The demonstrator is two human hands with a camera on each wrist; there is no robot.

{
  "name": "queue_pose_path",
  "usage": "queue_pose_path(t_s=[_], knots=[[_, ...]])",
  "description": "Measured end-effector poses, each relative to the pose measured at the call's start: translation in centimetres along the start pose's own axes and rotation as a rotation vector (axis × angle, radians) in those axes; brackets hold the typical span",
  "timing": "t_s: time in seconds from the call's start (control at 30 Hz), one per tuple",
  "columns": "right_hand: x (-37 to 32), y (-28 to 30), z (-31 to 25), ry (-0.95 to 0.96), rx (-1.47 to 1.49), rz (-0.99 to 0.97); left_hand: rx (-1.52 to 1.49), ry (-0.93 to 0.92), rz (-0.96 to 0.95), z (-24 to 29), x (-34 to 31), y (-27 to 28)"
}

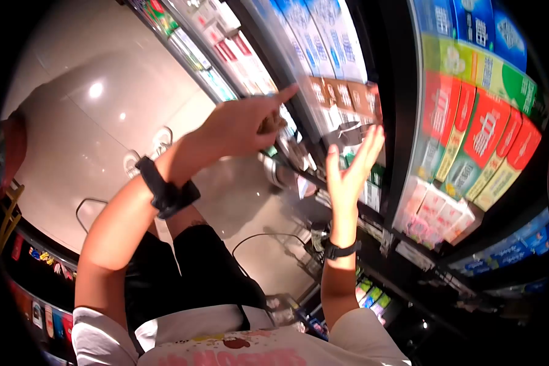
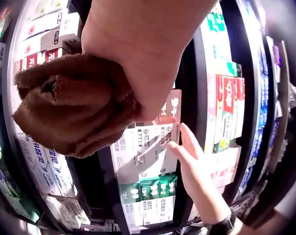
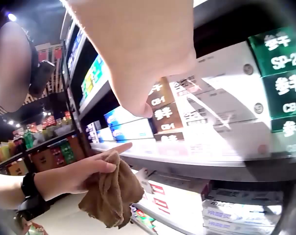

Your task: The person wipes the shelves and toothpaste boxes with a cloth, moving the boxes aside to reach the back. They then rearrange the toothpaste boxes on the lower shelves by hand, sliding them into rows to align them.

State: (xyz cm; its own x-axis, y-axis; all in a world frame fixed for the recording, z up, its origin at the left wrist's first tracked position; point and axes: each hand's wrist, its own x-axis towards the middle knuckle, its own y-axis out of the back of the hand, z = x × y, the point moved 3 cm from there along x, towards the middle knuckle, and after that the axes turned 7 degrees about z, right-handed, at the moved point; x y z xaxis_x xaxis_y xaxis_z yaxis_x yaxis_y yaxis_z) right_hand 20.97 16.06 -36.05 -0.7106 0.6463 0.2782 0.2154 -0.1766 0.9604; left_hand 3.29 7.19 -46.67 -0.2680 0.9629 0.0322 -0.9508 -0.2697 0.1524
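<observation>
My left hand (image 1: 235, 128) grips a brown cloth (image 2: 74, 103), its index finger pointing out towards the shelf. The bunched cloth hangs below the fingers in the right wrist view. In the head view, my right hand (image 1: 354, 174) reaches up to the shelf, fingers extended and thumb apart. Its fingertips are right at a row of brown-and-white toothpaste boxes (image 3: 165, 115), stacked with their printed ends outward. Green-and-white boxes (image 3: 285, 73) stand beside them. The left wrist view has the right hand's thumb and fingers close against the same stack.
Blue-and-white boxes (image 1: 317, 36) adjoin the brown ones on this shelf. Red and green boxes (image 1: 488, 128) fill a neighbouring shelf. A lower shelf holds more white boxes (image 3: 241, 210). Dark shelf edges (image 1: 396, 122) run between the rows. The tiled floor (image 1: 91, 134) lies at the left.
</observation>
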Motion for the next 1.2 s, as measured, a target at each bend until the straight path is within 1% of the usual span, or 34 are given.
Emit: queue_pose_path(t_s=[0.07, 0.1, 0.2, 0.23, 0.27, 0.3, 0.33, 0.37, 0.4, 0.43, 0.47, 0.5, 0.53, 0.6, 0.63, 0.67, 0.7, 0.73, 0.77, 0.8, 0.87, 0.9, 1.0, 1.07, 1.13, 1.17, 1.2], knots=[[-1.2, 1.6, 1.2, -0.065, 0.02, 0.087, 0.004, 0.042, -0.027, 0.7, -0.3, -1.6], [-1.8, 2.1, 2.0, -0.084, -0.057, 0.105, -0.023, 0.047, -0.029, 1.3, -0.6, -2.2], [-3.7, 2.2, 5.9, -0.079, -0.152, 0.12, 0.015, -0.063, 0.053, 2.4, -0.5, -4.7], [-3.7, 2.4, 6.9, -0.179, -0.13, 0.102, 0.017, -0.066, 0.035, 2.7, -0.6, -5.3], [-3.7, 2.7, 7.3, -0.207, -0.206, 0.122, 0.028, -0.103, 0.06, 2.9, -0.4, -5.7], [-3.1, 2.9, 7.6, -0.218, -0.169, 0.101, 0.035, -0.14, 0.089, 3.2, -0.3, -6.1], [-2.4, 3.0, 7.9, -0.218, -0.129, 0.075, 0.036, -0.142, 0.089, 3.2, -0.4, -6.7], [-1.9, 2.7, 7.8, -0.184, -0.038, 0.134, 0.062, -0.136, 0.106, 3.0, -0.5, -7.1], [-1.8, 2.0, 8.0, -0.176, -0.091, 0.059, 0.092, -0.129, 0.129, 2.7, -0.4, -7.4], [-1.7, 1.7, 8.0, -0.172, -0.048, 0.085, 0.06, -0.07, 0.082, 2.5, -0.5, -7.9], [-1.6, 1.3, 8.0, -0.169, -0.004, 0.113, 0.074, -0.114, 0.143, 2.2, -0.7, -8.4], [-1.2, 1.1, 7.6, -0.098, -0.076, 0.231, 0.05, -0.063, 0.125, 2.0, -0.6, -8.8], [-1.3, 1.2, 7.9, -0.24, -0.018, 0.122, 0.015, -0.005, 0.101, 1.9, -1.0, -9.5], [-1.0, 1.1, 8.4, -0.385, -0.033, 0.044, -0.001, 0.011, 0.144, 1.7, -1.2, -11.3], [-0.9, 1.1, 8.6, -0.39, -0.038, 0.05, -0.002, 0.01, 0.179, 1.7, -1.0, -11.9], [-0.9, 1.3, 8.8, -0.399, -0.042, 0.059, -0.036, 0.042, 0.138, 1.6, -0.7, -12.7], [-0.9, 1.6, 9.1, -0.451, -0.072, -0.029, -0.037, 0.009, 0.163, 2.0, -0.5, -12.9], [-0.8, 1.8, 9.1, -0.45, -0.106, -0.037, -0.04, -0.017, 0.187, 2.2, -0.6, -13.2], [-0.8, 1.9, 9.0, -0.462, -0.157, -0.063, -0.122, -0.038, 0.192, 2.1, -0.5, -13.4], [-0.9, 1.9, 9.0, -0.474, -0.208, -0.087, -0.128, -0.028, 0.206, 2.3, -0.4, -13.3], [-0.9, 1.6, 9.6, -0.439, -0.219, -0.073, 0.045, 0.055, 0.215, 2.6, -0.1, -12.7], [-0.9, 1.6, 9.7, -0.456, -0.231, -0.084, 0.055, 0.031, 0.272, 2.6, 0.0, -12.7], [-0.8, 1.3, 10.0, -0.344, -0.189, -0.005, 0.067, 0.055, 0.226, 2.3, 0.3, -12.9], [-0.4, 1.2, 9.5, -0.317, -0.213, -0.035, 0.07, 0.048, 0.241, 2.3, 0.4, -13.4], [0.3, 1.2, 8.2, -0.258, -0.199, 0.012, 0.074, 0.047, 0.258, 2.2, 0.4, -13.4], [0.6, 1.2, 7.5, -0.287, -0.132, -0.024, 0.081, 0.045, 0.241, 2.0, 0.4, -13.4], [0.9, 1.0, 7.1, -0.282, -0.133, -0.031, 0.086, 0.042, 0.221, 1.9, 0.3, -13.6]])
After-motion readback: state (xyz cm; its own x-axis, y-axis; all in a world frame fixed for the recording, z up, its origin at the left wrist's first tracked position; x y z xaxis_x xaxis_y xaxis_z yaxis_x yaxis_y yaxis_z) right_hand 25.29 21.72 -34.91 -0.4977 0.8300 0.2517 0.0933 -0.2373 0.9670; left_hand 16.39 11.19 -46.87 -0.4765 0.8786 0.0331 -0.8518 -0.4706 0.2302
